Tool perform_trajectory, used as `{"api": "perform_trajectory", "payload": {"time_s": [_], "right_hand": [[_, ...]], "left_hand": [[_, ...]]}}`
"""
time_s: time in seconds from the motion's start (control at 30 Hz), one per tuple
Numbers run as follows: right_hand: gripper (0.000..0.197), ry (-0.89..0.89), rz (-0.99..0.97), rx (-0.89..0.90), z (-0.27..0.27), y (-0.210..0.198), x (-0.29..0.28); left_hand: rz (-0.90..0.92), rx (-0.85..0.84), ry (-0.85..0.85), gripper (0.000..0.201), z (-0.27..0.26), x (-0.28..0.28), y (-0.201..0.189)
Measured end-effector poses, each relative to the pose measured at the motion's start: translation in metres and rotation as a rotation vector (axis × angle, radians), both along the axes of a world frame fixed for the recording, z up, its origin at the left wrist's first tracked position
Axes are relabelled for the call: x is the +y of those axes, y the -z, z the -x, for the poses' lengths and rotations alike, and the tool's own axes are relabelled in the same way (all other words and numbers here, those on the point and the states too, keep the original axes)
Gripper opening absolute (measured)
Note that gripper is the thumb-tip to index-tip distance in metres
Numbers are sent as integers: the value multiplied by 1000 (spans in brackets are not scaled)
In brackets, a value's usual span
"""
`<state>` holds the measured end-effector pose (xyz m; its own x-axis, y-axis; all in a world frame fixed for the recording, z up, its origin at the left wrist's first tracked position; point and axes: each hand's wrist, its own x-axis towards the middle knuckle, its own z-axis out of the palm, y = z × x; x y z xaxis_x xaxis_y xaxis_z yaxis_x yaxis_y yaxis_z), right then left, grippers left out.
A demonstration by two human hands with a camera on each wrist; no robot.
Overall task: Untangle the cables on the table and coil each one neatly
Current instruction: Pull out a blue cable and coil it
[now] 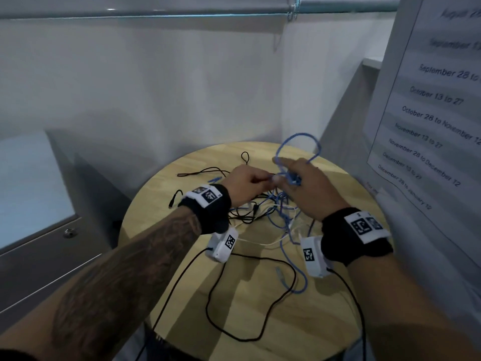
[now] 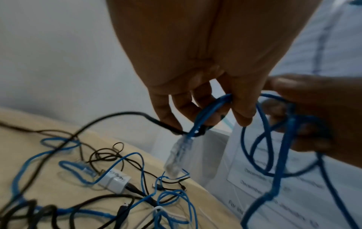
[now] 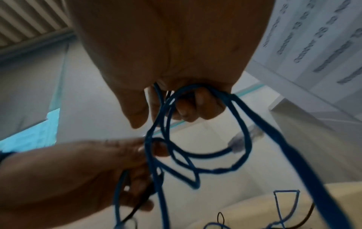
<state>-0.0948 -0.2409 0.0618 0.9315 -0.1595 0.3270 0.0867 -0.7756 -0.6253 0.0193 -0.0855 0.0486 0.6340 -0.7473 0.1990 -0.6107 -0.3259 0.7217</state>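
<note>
Early on, nothing coiled yet: left hand [image 2: 197, 93] pinches blue cable [image 1: 299, 149] end w/ a black cable [image 2: 117, 115], right hand [image 1: 309, 188] grip curled round its loops, tangle [image 1: 270, 212] left on surface [image 1: 260, 308].

Head view: soft, even indoor light, fairly dim w/ a cool grey cast; wide-angle bend at edges, corners smeared. Round pale wooden bench [image 1: 325, 295] carries soft shadows under the thin black cable loop [image 1: 250, 298], so light comes from above. Printed white paper sheet [image 1: 429, 105] readable but blurred. Left wrist view: motion blur on the blue network cable [image 2: 207, 114]. Right wrist view: palm backlit, dark; fingers [image 3: 186, 108] in shade; bright cyan patch at left
</note>
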Motion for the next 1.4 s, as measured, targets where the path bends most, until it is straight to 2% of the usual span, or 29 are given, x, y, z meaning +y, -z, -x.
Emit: {"api": "perform_trajectory", "payload": {"time_s": [0.03,0.1,0.13,0.23,0.33,0.43,0.47,0.57,0.67,0.7,0.77,0.8,0.87,0.93,1.0,1.03,1.1,1.27,1.4], "right_hand": [[35,-18,30,41,-3,4,4],[14,-11,19,104,-6,10,5],[10,9,19,134,-5,9,3],[35,86,88,212,-3,7,-4],[45,93,55,274,0,2,-10],[49,153,48,312,8,-2,-14],[48,154,20,278,11,-4,-15],[42,204,-200,67,15,-8,-25],[44,304,-287,-61,15,-10,-37],[44,328,-279,-76,15,-10,-38],[42,395,-268,-127,16,-10,-43],[41,427,-285,-151,17,-11,-46],[42,447,-355,-154,20,-13,-50],[40,425,-370,-120,23,-11,-50],[39,373,-324,-66,26,-7,-44],[41,340,-306,-42,27,-6,-40],[45,295,-283,-26,29,-6,-33],[51,281,-279,-16,25,-3,-25],[54,281,-268,-18,22,-2,-27]], "left_hand": [[-21,-44,8,14,2,-2,0],[-1,-88,-4,13,4,-3,2],[29,-111,-7,13,6,-3,4],[110,-116,-27,12,15,-5,15],[163,-44,-37,7,23,-11,28],[268,86,-105,29,17,-15,34],[215,81,-107,31,12,-15,37],[-120,22,-117,17,-2,-7,52],[-157,157,-208,19,-11,3,65],[-159,186,-233,21,-12,5,67],[-172,228,-230,50,-12,9,69],[-175,215,-218,60,-8,10,65],[-241,91,-145,63,4,14,57],[-504,-77,4,71,19,22,57],[-855,-175,157,91,35,33,67],[-1006,-218,200,95,42,39,76],[-1130,-294,204,83,48,50,94],[-1034,-543,184,50,30,50,111],[-1044,-577,213,45,9,30,117]]}}
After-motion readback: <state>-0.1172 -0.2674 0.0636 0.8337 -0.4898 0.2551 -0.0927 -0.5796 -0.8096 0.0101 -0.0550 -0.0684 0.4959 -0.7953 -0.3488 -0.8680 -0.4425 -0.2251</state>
